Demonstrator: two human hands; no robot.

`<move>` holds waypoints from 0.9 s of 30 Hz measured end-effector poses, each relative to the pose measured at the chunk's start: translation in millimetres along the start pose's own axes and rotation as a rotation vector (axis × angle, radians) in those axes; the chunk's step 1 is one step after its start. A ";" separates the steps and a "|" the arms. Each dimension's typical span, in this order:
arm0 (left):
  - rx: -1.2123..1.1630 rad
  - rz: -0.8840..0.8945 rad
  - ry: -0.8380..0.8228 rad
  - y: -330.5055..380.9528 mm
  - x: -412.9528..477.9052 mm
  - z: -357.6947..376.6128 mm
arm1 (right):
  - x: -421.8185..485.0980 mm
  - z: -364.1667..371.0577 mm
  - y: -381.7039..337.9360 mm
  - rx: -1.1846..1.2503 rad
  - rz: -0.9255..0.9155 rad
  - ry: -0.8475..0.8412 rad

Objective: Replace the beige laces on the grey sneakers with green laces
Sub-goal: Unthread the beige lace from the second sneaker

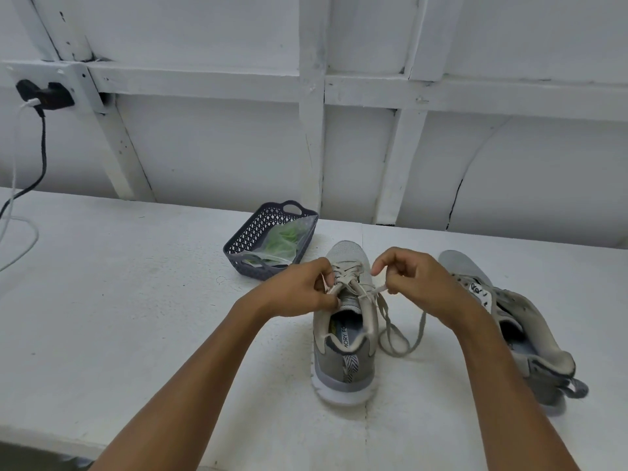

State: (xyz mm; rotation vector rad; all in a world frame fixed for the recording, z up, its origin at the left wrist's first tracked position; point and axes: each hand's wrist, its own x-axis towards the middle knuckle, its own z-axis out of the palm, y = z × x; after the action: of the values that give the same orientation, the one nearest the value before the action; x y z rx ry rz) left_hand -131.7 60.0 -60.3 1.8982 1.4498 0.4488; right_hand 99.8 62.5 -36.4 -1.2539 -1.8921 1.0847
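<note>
Both left hand (299, 291) and right hand (413, 280) pinch the beige lace (383, 305) with tightly curled fingers (384, 262).

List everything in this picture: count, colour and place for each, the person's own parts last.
upright sneaker: one, grey, centre of table
tipped sneaker: one, grey, on its side, right of the first
beige lace: one, beige, in the upright sneaker, ends trailing right
basket: one, dark grey, behind-left of the upright sneaker
green laces: count unclear, green, bagged inside the basket
table: one, white
plug: one, black, wall at far left
cables: two, black and white, hanging from the plug
left hand: one, pinches the lace at the sneaker's left side
right hand: one, pinches the lace at right
</note>
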 end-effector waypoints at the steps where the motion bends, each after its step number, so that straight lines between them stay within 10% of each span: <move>1: 0.015 0.019 0.018 0.8 -0.2 0.7 | 0.2 -1.6 2.4 -0.084 0.031 0.000; 14: 0.341 0.409 0.381 9.6 10.4 22.2 | -5.8 22.1 -4.2 -0.486 0.143 -0.005; 20: 0.275 0.229 0.690 3.3 8.4 23.5 | -5.4 22.4 -7.5 -0.486 0.134 -0.026; 27: 0.326 0.347 0.484 10.0 8.3 23.6 | -3.4 21.1 -7.1 -0.481 0.146 -0.077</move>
State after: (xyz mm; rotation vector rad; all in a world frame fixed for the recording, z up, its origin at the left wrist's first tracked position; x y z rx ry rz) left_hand -107.0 59.0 -70.8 2.4381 1.5639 0.9348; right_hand 80.5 51.6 -40.3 -1.6524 -2.2326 0.7762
